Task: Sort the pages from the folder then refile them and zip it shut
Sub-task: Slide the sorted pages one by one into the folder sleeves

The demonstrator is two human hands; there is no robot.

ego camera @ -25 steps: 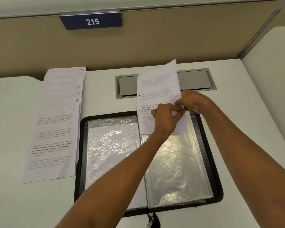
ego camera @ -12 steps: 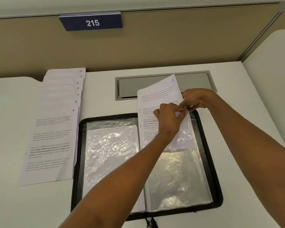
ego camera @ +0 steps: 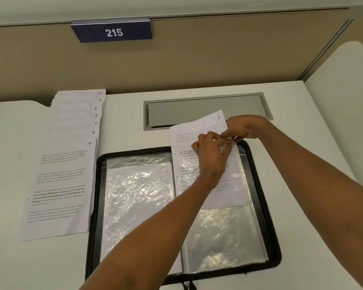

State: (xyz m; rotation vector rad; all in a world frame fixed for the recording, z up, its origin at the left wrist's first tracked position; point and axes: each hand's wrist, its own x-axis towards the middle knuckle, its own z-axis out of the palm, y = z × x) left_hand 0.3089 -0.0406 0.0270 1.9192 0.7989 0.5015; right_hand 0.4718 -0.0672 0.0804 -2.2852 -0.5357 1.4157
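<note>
**Pg 3 halfway into its sleeve: jam risk at the mouth**

Left of frame: the sorted stack (ego camera: 59, 185) lies fanned on the desk (ego camera: 302, 143), just beside the folder (ego camera: 92, 206). Its corner nos. run 4 at the front up to 10 at the back, so those pgs aren't refiled yet.

Centre: the folder lies open and flat. The filled sleeve (ego camera: 138, 195) on its left half already has paper in it. The zip pull (ego camera: 189, 286) is at the bottom edge of frame, undone.

Centre-right: page 3 (ego camera: 197, 126) is partly in the open sleeve (ego camera: 222, 233). Its lower part is under the plastic. Its top sticks out past the folder rim, over the grey hatch (ego camera: 208, 109).

The L hand (ego camera: 212, 155) has fingers curled tight, pinching what looks like the sleeve's mouth. The R hand (ego camera: 245, 127) pinches narrow at pg 3's right edge, touching the L fingertips. Exactly which layer each one has is hard to tell.

Risks, as I judge them:
- The plastic is thin and crinkly, so the pg's bottom corner could catch on a wrinkle and buckle if pushed fast.
- The pg sits a bit skewed vs the sleeve, so it may wedge against a side seam.
- If the mouth slips shut, the pg could slide over the sleeve, not into it.
</note>
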